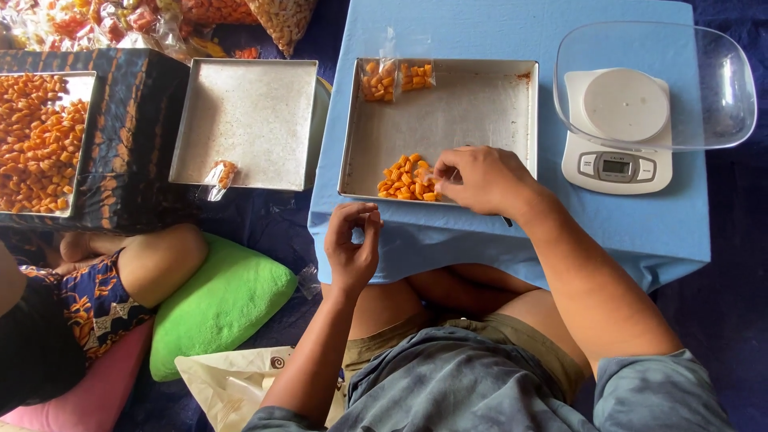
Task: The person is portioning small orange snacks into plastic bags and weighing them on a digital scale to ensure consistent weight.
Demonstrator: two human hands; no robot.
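Nearest the body, the left hand [352, 240] hovers just off the counter [512, 232] edge, thumb and fingertips pinched together; whether it grips thin clear film I cannot tell. Just beyond it, the right hand [480, 180] rests inside the tray [480, 104], fingers curled down and pinching at the pile of orange snacks [408, 180] beside it, seemingly with a bit of clear plastic there. To do this well, I judge the pinch should stay small, and the bag mouth, if one is held, open close to the pile so nothing rolls away.

Beyond the right hand, at the tray's far corner, lie two filled bags [396, 78]. Right of that hand sits a white scale [620, 132] under a clear bowl [728, 96].

A blue cloth covers the counter. Left of the left hand are a green cushion [220, 304], another person's knee [160, 260], a second tray [248, 120] holding one small bag [220, 176], and a box of snacks [36, 140] on dark cloth.
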